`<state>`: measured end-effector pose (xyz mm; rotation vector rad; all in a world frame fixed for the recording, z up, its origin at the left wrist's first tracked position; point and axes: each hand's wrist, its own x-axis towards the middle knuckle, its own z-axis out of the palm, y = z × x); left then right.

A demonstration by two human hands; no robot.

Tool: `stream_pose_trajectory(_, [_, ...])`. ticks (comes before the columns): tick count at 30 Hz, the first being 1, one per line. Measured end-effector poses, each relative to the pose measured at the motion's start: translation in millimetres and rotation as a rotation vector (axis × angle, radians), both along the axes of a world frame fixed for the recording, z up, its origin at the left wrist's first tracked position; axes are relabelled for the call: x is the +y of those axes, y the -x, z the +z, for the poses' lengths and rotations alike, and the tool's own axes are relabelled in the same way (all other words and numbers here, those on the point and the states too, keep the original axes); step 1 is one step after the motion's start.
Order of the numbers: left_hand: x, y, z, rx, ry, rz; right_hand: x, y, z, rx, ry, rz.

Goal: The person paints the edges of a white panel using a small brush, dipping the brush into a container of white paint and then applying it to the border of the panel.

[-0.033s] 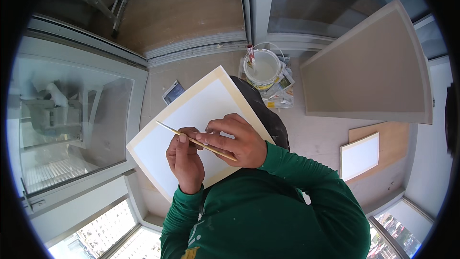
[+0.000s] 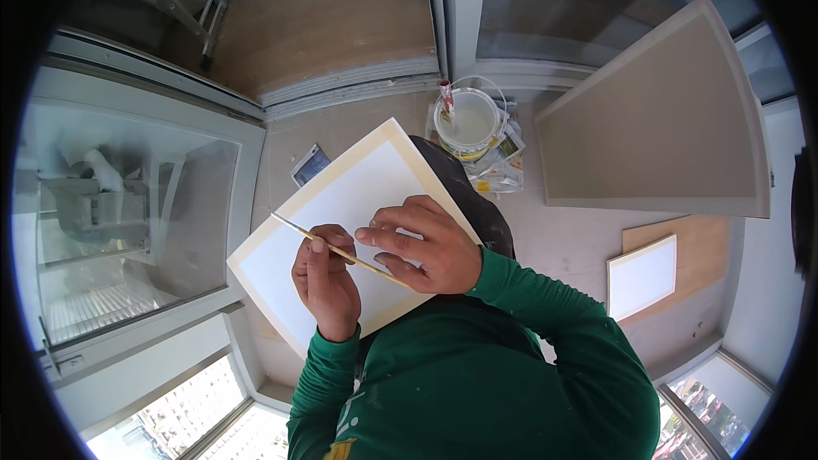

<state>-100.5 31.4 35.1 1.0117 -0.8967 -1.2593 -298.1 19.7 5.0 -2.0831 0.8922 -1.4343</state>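
A white panel with a cream border (image 2: 341, 179) lies aslant across my lap. My left hand (image 2: 328, 285) pinches a thin wooden stick with a pale end (image 2: 366, 267) between thumb and fingers, above the panel. That pale end points to the upper left; whether it is a brush tip I cannot tell. My right hand (image 2: 430, 247) hovers over the panel with its fingers bent and apart. The stick's lower end passes close by the right thumb, and whether they touch is unclear.
A white bucket (image 2: 467, 119) with a red-handled tool in it stands ahead on plastic sheeting. A large beige panel (image 2: 656, 128) leans at the right. Below it, a smaller white panel (image 2: 642, 277) lies on brown board. A glazed door (image 2: 136, 213) is at the left, a ladder (image 2: 187, 0) beyond.
My right fingers have drawn back slightly to the right, away from my left hand. The stick has shifted slightly to the left with my left hand.
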Motion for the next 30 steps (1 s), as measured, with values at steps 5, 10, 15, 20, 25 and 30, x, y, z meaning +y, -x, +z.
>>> stream_pose_trajectory(5, [-15,-24,-29,-0.199,0.108,0.111,-38,51,-20,-0.237,-0.344,-0.111])
stream_pose_trajectory(10, [-13,-25,-52,-0.374,0.177,0.094,-90,59,-80,-0.439,-0.706,0.087])
stream_pose_trajectory(15, [-14,-19,-52,-0.416,0.182,0.103,-104,48,-91,-0.501,-0.741,0.188])
stream_pose_trajectory(20, [-12,-21,-53,-0.424,0.174,0.101,-101,47,-82,-0.455,-0.723,0.178])
stream_pose_trajectory(25, [-13,-19,-54,-0.463,0.188,0.095,-102,51,-84,-0.371,-0.704,0.131])
stream_pose_trajectory(30, [-15,-19,-55,-0.490,0.190,0.086,-91,54,-77,-0.272,-0.647,0.070])
